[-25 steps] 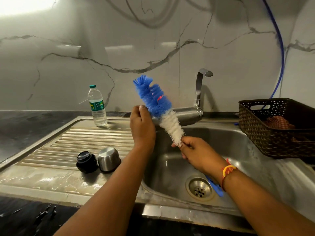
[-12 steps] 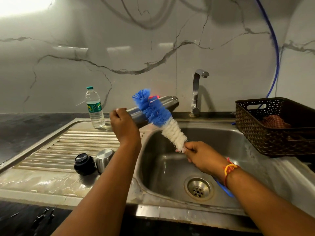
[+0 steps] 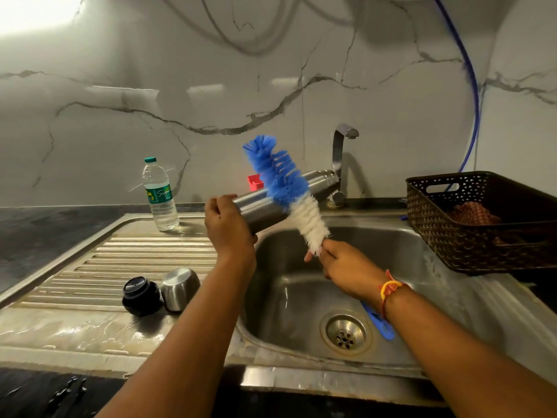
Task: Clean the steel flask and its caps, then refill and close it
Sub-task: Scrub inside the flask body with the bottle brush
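My left hand (image 3: 229, 224) grips the base end of the steel flask (image 3: 319, 182), held nearly level above the sink's left rim, its mouth pointing right toward the tap. My right hand (image 3: 346, 267) holds the handle of a bottle brush (image 3: 286, 188) with blue and white bristles. The bristle head slants up-left across the front of the flask, outside it. The brush's blue handle end shows below my wrist. On the wet drainboard lie a black inner cap (image 3: 140, 295) and a steel cup cap (image 3: 180, 288), side by side.
A steel sink (image 3: 401, 236) with a drain (image 3: 346, 333) lies below the hands, with the tap (image 3: 340, 158) behind. A plastic water bottle (image 3: 159, 196) stands at the drainboard's back. A brown basket (image 3: 470, 236) holding a cloth sits on the right. A small red object (image 3: 254, 181) is behind the flask.
The flask has swung back rightward with its mouth toward the tap, and the brush rose slightly. Both hands keep their holds.
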`<state>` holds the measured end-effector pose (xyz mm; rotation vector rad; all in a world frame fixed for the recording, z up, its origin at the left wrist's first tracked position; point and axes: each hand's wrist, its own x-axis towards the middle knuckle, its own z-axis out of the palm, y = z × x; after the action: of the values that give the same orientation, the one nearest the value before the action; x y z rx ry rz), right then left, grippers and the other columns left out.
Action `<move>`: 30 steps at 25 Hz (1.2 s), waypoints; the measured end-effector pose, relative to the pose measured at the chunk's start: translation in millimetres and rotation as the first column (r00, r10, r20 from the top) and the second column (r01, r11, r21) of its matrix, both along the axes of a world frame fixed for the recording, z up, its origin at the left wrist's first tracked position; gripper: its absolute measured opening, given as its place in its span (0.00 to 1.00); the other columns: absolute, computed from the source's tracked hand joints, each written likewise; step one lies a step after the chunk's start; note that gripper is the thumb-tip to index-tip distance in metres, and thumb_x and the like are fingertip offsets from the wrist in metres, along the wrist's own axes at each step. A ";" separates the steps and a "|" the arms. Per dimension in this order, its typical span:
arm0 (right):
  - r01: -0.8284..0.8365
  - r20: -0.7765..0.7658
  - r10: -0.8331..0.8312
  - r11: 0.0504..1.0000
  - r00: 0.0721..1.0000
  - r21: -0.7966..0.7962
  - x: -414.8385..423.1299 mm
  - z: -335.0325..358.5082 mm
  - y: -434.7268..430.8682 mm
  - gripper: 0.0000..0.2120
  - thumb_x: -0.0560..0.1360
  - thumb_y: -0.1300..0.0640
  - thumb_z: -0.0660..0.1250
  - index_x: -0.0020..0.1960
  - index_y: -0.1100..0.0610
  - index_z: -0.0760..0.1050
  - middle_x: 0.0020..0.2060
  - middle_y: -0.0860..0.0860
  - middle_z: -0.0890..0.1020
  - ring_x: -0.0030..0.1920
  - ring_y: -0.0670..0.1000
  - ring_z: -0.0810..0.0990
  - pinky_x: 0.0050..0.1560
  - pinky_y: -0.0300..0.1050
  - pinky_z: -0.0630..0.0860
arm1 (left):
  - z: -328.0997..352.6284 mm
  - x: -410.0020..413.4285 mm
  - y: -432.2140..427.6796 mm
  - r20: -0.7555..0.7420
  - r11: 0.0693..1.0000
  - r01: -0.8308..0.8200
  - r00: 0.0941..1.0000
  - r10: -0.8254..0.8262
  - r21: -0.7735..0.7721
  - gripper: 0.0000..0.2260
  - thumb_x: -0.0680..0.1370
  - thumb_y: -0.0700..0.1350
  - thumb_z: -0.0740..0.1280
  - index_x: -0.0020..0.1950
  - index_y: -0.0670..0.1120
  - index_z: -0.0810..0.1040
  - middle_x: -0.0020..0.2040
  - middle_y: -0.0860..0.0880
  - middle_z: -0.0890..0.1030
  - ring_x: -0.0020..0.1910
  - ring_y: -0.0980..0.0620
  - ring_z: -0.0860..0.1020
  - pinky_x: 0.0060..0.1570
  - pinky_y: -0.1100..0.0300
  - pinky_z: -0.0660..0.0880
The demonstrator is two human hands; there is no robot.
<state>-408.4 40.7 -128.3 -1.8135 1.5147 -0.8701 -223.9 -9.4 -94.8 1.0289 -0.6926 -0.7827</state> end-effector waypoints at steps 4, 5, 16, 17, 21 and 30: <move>-0.016 -0.133 0.019 1.000 0.991 0.027 -13.5 -0.7 1.5 0.15 0.84 0.52 0.54 0.52 0.51 0.79 0.40 0.46 0.77 0.41 0.47 0.76 0.41 0.42 0.70 | 3.4 17.8 -6.4 -0.071 0.997 -0.075 0.995 0.075 0.002 0.08 0.82 0.50 0.58 0.46 0.55 0.76 0.57 0.41 0.78 0.54 0.39 0.80 0.30 0.59 0.73; 0.005 -0.125 -0.004 1.000 0.992 0.005 -17.1 1.0 1.9 0.15 0.84 0.52 0.54 0.51 0.51 0.79 0.40 0.48 0.78 0.40 0.48 0.76 0.40 0.43 0.70 | 1.9 21.4 -7.8 -0.063 0.995 -0.101 0.993 0.101 0.009 0.09 0.81 0.50 0.58 0.46 0.55 0.76 0.57 0.41 0.78 0.55 0.38 0.80 0.30 0.59 0.73; 0.145 -0.112 -0.151 0.988 0.982 -0.058 -20.7 5.9 -6.0 0.14 0.84 0.54 0.54 0.49 0.53 0.78 0.36 0.52 0.77 0.33 0.49 0.73 0.32 0.42 0.66 | 3.2 5.3 1.6 0.042 0.999 -0.027 0.999 0.028 -0.023 0.09 0.82 0.48 0.59 0.45 0.54 0.76 0.50 0.46 0.77 0.52 0.42 0.79 0.32 0.57 0.74; 0.125 -0.157 -0.129 0.992 0.979 -0.036 -24.5 4.2 -5.3 0.14 0.84 0.54 0.54 0.48 0.53 0.78 0.38 0.53 0.78 0.35 0.50 0.74 0.33 0.42 0.67 | 6.2 12.0 0.8 -0.004 0.998 -0.052 0.999 0.052 -0.021 0.09 0.82 0.48 0.59 0.45 0.54 0.76 0.51 0.45 0.77 0.54 0.41 0.79 0.33 0.57 0.74; 0.137 -0.180 -0.142 0.990 0.973 -0.041 -27.2 3.7 -7.9 0.14 0.83 0.55 0.54 0.48 0.53 0.78 0.39 0.52 0.78 0.36 0.49 0.75 0.34 0.41 0.67 | 3.3 24.1 -1.3 -0.034 0.999 -0.042 0.999 0.042 -0.020 0.09 0.82 0.48 0.59 0.45 0.53 0.76 0.51 0.44 0.77 0.56 0.37 0.79 0.33 0.57 0.73; 0.133 -0.185 -0.136 0.991 0.973 -0.029 -29.1 10.2 -6.7 0.15 0.83 0.57 0.54 0.45 0.53 0.77 0.38 0.50 0.76 0.37 0.47 0.74 0.33 0.39 0.65 | 3.5 25.6 0.9 0.007 1.000 -0.014 1.000 0.014 -0.023 0.08 0.82 0.48 0.59 0.46 0.53 0.76 0.52 0.44 0.77 0.53 0.42 0.79 0.33 0.58 0.74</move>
<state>-437.5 34.0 -118.1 -1.8644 1.7705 -0.7951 -198.3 -8.5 -91.3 1.0152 -0.6980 -0.7581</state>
